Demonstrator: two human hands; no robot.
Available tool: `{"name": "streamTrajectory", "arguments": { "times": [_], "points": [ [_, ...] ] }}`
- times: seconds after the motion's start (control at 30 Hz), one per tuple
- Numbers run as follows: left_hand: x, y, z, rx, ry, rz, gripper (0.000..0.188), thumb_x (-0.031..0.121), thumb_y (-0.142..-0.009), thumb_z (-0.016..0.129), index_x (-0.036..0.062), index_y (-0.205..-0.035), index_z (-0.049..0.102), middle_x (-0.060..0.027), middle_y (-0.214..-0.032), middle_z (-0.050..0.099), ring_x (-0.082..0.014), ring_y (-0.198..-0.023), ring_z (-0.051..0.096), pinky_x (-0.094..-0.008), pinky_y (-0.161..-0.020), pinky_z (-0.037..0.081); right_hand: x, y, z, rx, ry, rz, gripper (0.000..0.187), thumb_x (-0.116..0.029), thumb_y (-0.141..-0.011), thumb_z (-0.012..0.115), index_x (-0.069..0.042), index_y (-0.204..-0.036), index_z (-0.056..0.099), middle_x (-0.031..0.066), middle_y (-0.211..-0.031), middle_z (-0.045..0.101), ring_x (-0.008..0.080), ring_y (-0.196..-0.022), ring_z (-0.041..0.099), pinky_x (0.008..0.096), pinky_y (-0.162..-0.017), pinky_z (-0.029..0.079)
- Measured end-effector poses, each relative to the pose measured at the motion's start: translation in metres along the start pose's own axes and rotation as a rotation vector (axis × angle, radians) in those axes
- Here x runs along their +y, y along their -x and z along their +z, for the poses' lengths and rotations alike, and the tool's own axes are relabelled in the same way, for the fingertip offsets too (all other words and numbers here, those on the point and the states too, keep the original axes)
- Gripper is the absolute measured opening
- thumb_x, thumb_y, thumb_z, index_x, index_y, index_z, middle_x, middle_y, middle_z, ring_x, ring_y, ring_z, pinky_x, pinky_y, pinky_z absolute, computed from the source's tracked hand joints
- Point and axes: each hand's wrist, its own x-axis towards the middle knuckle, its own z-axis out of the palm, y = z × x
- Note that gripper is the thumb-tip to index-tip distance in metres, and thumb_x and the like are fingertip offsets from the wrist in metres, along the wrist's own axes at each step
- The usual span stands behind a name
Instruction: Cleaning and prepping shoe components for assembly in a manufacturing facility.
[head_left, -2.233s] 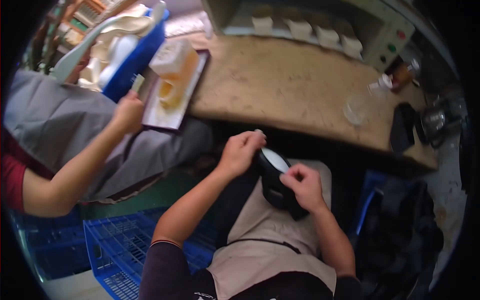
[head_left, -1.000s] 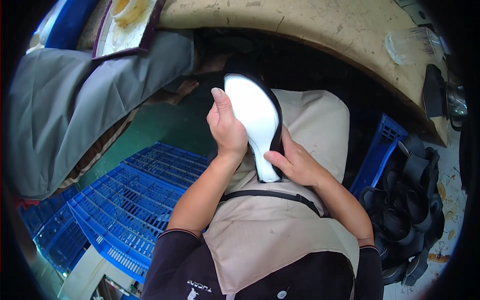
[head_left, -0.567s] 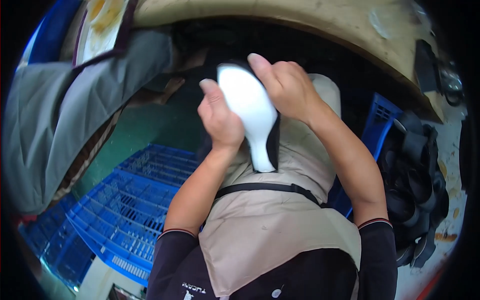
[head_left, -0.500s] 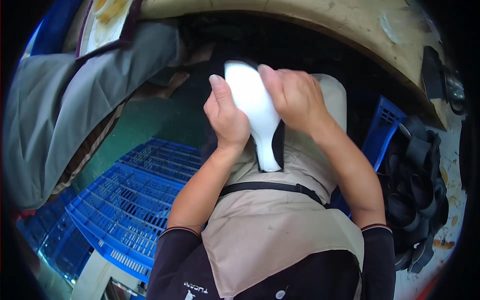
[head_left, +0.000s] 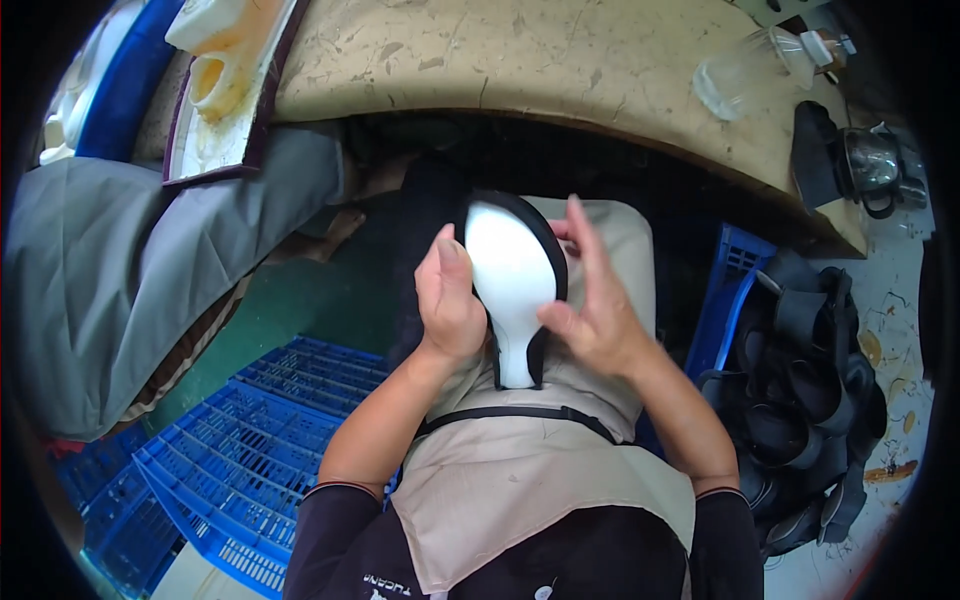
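Note:
A shoe-shaped piece with a white bottom (head_left: 510, 265) and a black upper rim is held bottom up over my lap, its broad toe away from me and its narrow heel toward me. My left hand (head_left: 450, 300) grips its left side, the thumb along the edge and the other fingers mostly hidden. At the right side is my right hand (head_left: 605, 315), fingers spread and slightly blurred. Its thumb is at the white bottom's edge near the narrow waist, and the hand is not closed around the piece.
A worn bench (head_left: 480, 60) runs across the front, with a clear bottle (head_left: 750, 75) and a metal cup (head_left: 872, 160) at right. Black shoe uppers (head_left: 800, 400) are piled at right beside a blue crate (head_left: 720, 290). Blue baskets (head_left: 240, 450) and a person's grey-clad legs (head_left: 200, 250) are at left.
The view takes in more of the bench. My right hand has come off the toe edge, moved down toward the waist of the piece and spread its fingers. My left hand keeps its hold.

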Motion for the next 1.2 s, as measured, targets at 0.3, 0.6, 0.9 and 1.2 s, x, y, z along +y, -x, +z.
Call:
{"name": "streamTrajectory", "arguments": {
  "times": [0.3, 0.6, 0.9, 1.2],
  "points": [
    [0.041, 0.004, -0.003, -0.279, 0.063, 0.173, 0.066, 0.061, -0.105, 0.035, 0.0023, -0.082, 0.054, -0.0017, -0.068, 0.050, -0.0103, -0.059, 0.036, -0.0271, -0.054, 0.032, -0.057, -0.072, -0.062, -0.305, -0.100, -0.492, 0.039, -0.015, -0.088, 0.068, 0.000, -0.124, 0.069, 0.0148, -0.096, 0.070, 0.0271, -0.067, 0.058, 0.0298, -0.065, 0.048],
    [0.133, -0.035, -0.019, -0.665, -0.269, 0.142, 0.039, 0.019, -0.099, 0.046, 0.0037, -0.064, 0.047, -0.0030, -0.057, 0.044, -0.0150, -0.052, 0.031, -0.0301, -0.051, 0.031, -0.085, -0.085, -0.099, -0.354, -0.277, -0.238, 0.023, -0.014, -0.093, 0.061, -0.002, -0.106, 0.075, 0.0103, -0.080, 0.063, 0.0229, -0.061, 0.048, 0.0308, -0.061, 0.043],
    [0.131, -0.054, -0.045, -0.168, -0.616, 0.134, 0.025, 0.012, -0.100, 0.049, -0.0008, -0.082, 0.060, -0.0068, -0.076, 0.062, -0.0150, -0.062, 0.050, -0.0293, -0.056, 0.040, -0.025, -0.036, -0.013, -0.002, -0.954, 0.210, 0.035, -0.024, -0.104, 0.049, -0.005, -0.129, 0.065, 0.0138, -0.111, 0.065, 0.0234, -0.093, 0.060, 0.0293, -0.080, 0.047],
    [0.041, 0.011, -0.043, -0.215, 0.537, -0.259, 0.050, 0.026, -0.099, 0.062, -0.0068, -0.135, 0.051, -0.0209, -0.129, 0.062, -0.0289, -0.112, 0.064, -0.0360, -0.097, 0.052, 0.034, -0.062, -0.054, 0.360, -1.562, 0.543, 0.044, -0.034, -0.107, 0.046, -0.006, -0.139, 0.058, 0.0102, -0.121, 0.066, 0.0190, -0.100, 0.062, 0.0257, -0.085, 0.049]
  ]
}}
